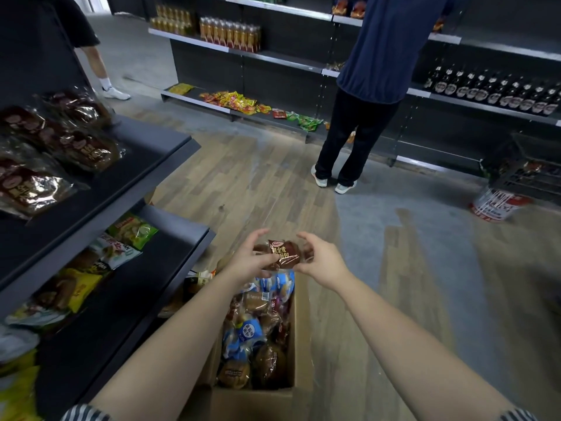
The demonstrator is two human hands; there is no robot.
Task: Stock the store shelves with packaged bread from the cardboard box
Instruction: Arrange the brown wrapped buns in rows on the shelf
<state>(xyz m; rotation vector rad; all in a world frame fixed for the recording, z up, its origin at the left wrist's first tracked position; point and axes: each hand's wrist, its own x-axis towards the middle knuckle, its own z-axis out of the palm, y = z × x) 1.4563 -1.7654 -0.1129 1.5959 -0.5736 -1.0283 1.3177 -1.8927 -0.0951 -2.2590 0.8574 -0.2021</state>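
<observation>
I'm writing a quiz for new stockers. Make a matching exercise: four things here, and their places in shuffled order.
1 brown bread packet
2 cardboard box
3 dark bottles
4 red-and-white bucket

A floor, far right
B held by left hand and right hand
C shelf on the right
D floor, under the arms

Pairs: 1-B, 2-D, 3-C, 4-A
</observation>
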